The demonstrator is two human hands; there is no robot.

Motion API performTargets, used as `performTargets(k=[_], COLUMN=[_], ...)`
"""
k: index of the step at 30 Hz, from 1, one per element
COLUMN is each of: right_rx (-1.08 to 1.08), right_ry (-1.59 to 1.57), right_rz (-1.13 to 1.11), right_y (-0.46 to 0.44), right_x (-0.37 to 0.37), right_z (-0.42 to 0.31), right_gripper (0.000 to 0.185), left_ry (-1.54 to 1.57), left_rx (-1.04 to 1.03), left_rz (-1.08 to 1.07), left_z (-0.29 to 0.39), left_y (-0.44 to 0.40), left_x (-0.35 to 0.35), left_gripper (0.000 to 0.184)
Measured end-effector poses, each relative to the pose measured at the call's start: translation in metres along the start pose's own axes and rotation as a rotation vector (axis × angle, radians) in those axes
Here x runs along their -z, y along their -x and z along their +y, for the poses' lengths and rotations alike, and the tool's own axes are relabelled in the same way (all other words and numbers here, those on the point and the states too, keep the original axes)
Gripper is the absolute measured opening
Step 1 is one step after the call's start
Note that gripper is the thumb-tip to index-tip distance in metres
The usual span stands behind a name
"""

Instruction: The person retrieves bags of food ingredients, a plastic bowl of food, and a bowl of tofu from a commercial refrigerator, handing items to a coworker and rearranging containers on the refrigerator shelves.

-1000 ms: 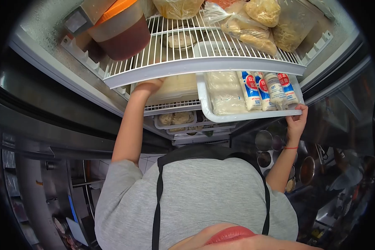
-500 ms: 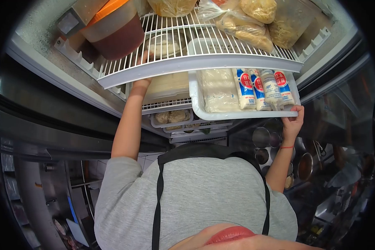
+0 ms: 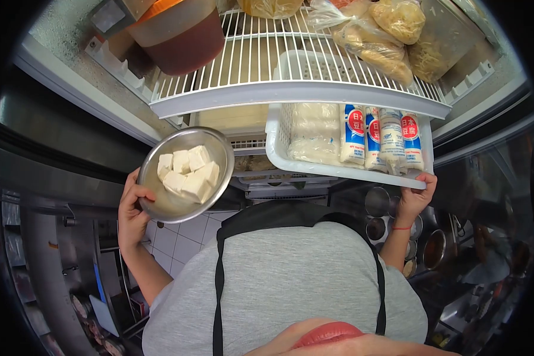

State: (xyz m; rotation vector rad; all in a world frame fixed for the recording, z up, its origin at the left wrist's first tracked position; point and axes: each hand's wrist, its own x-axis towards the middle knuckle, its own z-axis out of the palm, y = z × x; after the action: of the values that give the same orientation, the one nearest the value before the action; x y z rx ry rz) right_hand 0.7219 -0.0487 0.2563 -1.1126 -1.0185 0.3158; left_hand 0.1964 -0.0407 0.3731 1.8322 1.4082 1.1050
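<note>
My left hand [image 3: 134, 204] grips the rim of a round metal bowl [image 3: 219, 193], held tilted in front of the fridge on the left. White tofu cubes [image 3: 191, 169] lie in the bowl. With its fingers closed, my right hand [image 3: 418, 193] holds the front right corner of a white plastic basket [image 3: 338, 171], which sticks out from under the wire shelf. Inside the basket are blue-and-white tofu tubes [image 3: 355, 135] and clear-wrapped white packs [image 3: 314, 133]. The rear of the basket shows only through the shelf wires.
Above, a white wire shelf [image 3: 296, 95] carries a tub of dark red liquid [image 3: 184, 41] and bagged food [image 3: 377, 44]. A pale container [image 3: 231, 115] sits behind the bowl. Pots [image 3: 435, 249] stand at the lower right, and the tiled floor [image 3: 181, 240] shows below.
My left hand has come out from under the shelf with the metal bowl of tofu and moved down and left. The basket's front right corner has come slightly lower, still in my right hand.
</note>
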Motion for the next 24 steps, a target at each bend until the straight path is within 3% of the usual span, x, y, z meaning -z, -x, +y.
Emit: performTargets(k=[3,5,11,12,14,18,22,24], right_rx=[-0.022,0.107,0.165,0.16,-0.055,0.113,0.162,0.244], right_ry=[0.015,0.026,0.069,0.071,-0.117,0.073,0.029,0.205], right_rz=[-0.009,0.017,0.078,0.083,0.127,-0.018,-0.069,-0.124], right_y=[0.0,0.002,0.002,0.002,0.003,0.015,0.036,0.052], right_x=[0.011,0.003,-0.012,-0.015,-0.023,-0.052,-0.117,-0.132], right_z=[0.015,0.012,-0.004,-0.007,-0.01,-0.013,-0.031,-0.03], right_gripper=[0.045,0.041,0.041,0.041,0.04,0.045,0.043,0.048], left_ry=[0.024,0.015,0.033,0.044,0.051,0.042,0.033,0.05], left_rx=[0.044,0.062,0.121,0.116,0.107,0.116,0.118,0.054], left_rz=[-0.026,-0.038,-0.083,-0.097,-0.115,-0.18,-0.185,-0.213], left_z=[-0.001,-0.001,0.008,0.008,0.009,0.0,-0.016,-0.025], left_y=[0.002,0.0,-0.005,-0.009,-0.012,-0.012,0.003,0.009], left_x=[0.003,0.003,-0.002,-0.004,-0.006,0.008,0.031,0.036], left_gripper=[0.027,0.026,0.026,0.026,0.026,0.024,0.019,0.018])
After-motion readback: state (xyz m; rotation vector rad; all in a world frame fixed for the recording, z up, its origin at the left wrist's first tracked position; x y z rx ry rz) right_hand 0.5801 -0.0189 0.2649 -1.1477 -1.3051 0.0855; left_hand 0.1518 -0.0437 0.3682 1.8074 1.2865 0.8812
